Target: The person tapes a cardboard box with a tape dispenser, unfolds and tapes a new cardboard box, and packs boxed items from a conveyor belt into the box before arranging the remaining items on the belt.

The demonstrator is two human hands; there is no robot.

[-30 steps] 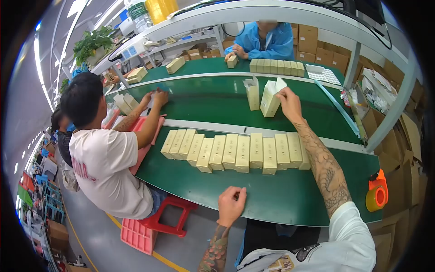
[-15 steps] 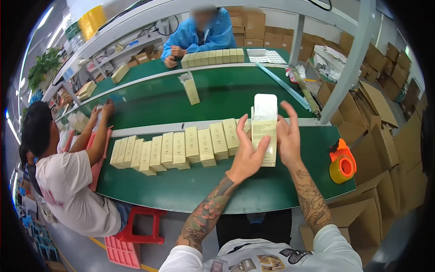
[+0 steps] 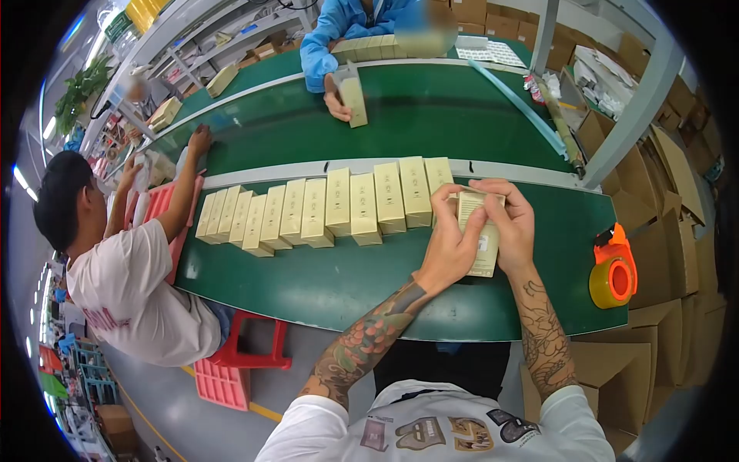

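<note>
Both hands hold one pale yellow box [image 3: 483,250] upright over the right part of the green table. My left hand [image 3: 453,242] grips its left side, thumb on the printed face. My right hand [image 3: 512,223] wraps its right side, with fingers bent over the top. The flap no longer shows; the fingers cover the box's top end. Just left of my hands, a row of several similar boxes [image 3: 364,208] stands on the table, and its right end is partly hidden behind my left hand.
An orange tape dispenser [image 3: 613,269] lies at the table's right edge. Across the belt [image 3: 269,115], a person in blue [image 3: 323,54] holds an open box [image 3: 353,102]. Another person [image 3: 127,285] sits at left near a red stool [image 3: 258,339]. Cardboard boxes [image 3: 616,377] stand at right.
The box came off the belt into both my hands; its raised white flap is now out of sight under my fingers. The person in blue has reached out and taken hold of the open box.
</note>
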